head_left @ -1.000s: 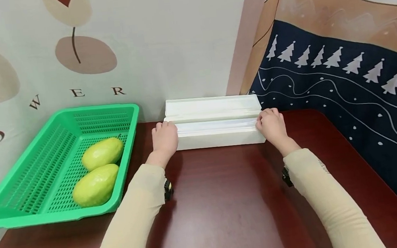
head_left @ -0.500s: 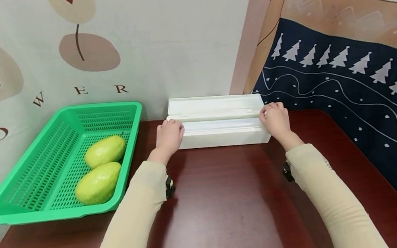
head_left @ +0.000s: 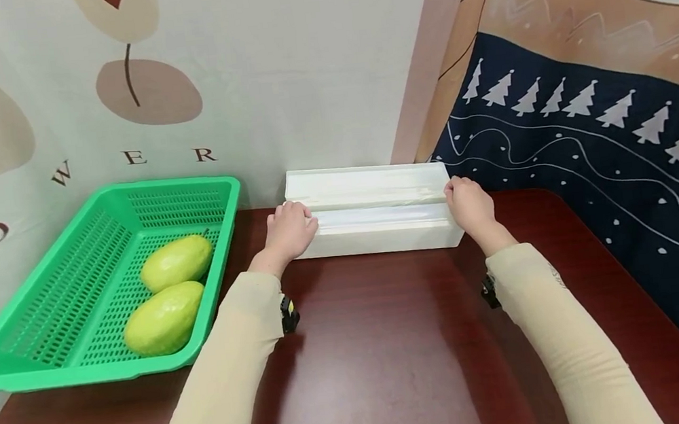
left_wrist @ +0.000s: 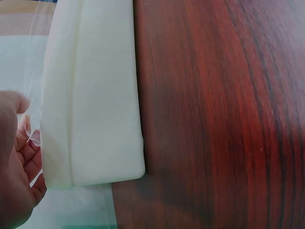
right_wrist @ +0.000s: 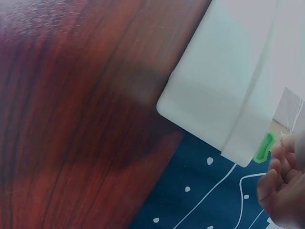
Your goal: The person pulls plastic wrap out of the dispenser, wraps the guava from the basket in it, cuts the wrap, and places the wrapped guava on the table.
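Observation:
A white cling film dispenser box (head_left: 385, 240) stands at the back of the table, its lid (head_left: 367, 180) raised behind it. Clear cling film (head_left: 383, 214) lies along its top. At the box's left end my left hand (head_left: 289, 232) pinches the film's edge; the left wrist view shows crinkled film (left_wrist: 34, 137) by the fingertips. My right hand (head_left: 473, 207) is at the right end, thumb and fingertips together on the film's other corner. A small green piece (right_wrist: 264, 148) shows at the box end beside the right hand (right_wrist: 283, 183). The box hides part of the left fingers.
To the left is a green plastic basket (head_left: 54, 374) holding two yellow-green mango-like fruits (head_left: 165, 319). A patterned cloth wall (head_left: 314, 71) rises right behind the box, and a dark blue cloth (head_left: 652, 209) borders the reddish-brown table (head_left: 384, 358) on the right.
My left hand has shifted slightly right and toward me over the box's left end. The right hand has risen a little at the right end. The box and basket stay put.

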The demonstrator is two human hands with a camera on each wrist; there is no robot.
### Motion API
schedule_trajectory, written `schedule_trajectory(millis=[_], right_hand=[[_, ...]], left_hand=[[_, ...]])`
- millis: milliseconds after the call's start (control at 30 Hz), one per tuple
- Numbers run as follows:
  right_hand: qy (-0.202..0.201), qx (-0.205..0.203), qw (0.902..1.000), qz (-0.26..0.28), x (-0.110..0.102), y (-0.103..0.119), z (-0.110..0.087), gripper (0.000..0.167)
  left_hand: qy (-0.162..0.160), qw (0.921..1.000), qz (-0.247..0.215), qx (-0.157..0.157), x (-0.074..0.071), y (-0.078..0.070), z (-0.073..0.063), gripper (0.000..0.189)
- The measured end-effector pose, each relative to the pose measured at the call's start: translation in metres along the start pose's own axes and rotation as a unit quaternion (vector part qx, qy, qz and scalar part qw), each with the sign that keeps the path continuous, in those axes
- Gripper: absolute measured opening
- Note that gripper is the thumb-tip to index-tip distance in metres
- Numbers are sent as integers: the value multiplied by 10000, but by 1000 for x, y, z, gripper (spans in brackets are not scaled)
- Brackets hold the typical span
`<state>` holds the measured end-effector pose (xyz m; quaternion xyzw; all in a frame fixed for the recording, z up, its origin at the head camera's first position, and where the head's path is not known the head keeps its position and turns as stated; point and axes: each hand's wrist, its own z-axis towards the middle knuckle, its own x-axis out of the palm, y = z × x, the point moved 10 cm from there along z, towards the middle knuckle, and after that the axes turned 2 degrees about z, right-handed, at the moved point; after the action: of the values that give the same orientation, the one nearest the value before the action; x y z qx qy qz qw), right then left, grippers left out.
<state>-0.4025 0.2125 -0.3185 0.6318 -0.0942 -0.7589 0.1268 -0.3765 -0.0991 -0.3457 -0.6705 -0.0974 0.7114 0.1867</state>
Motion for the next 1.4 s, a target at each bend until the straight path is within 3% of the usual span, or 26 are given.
schedule_trajectory(millis=[67,300,500,600,733,833,1000,1167,1267,1400], right_hand=[[62,84,9999,7,-1,-2,1,28],[328,283,9988,236,-2,-5,4,23],[461,527,9935,899,-1,-9,8,24],[493,709,9866,1386,-2,-11,11,26],[591,1074,9709,2057,-2,-15,12,30],[612,1347,9607,2350,-2,-17,12,36],[333,1567,9518,2614,-5,-19,14,34],[121,1877,9384,2899,-6,-25,17,25],[114,2121,9244,3169,-3,-29,16,28],[203,2425,8950,3738,10,-36,12,31]], left_hand=[[-23,9999,83,61,0,-2,1,23],[-898,9949,435,161,-22,-2,9,17],[-758,9920,1007,-37,-28,7,13,21],[-587,9928,1029,-153,-29,11,14,26],[-289,9978,284,-533,-26,23,14,34],[-152,9946,-615,-820,-25,29,12,37],[-159,9768,-1882,-1014,-26,29,13,34],[61,9507,-2756,-1423,-19,36,15,39],[114,9373,-3052,-1678,-16,40,13,42],[30,9307,-3076,-1979,-9,44,8,35]])
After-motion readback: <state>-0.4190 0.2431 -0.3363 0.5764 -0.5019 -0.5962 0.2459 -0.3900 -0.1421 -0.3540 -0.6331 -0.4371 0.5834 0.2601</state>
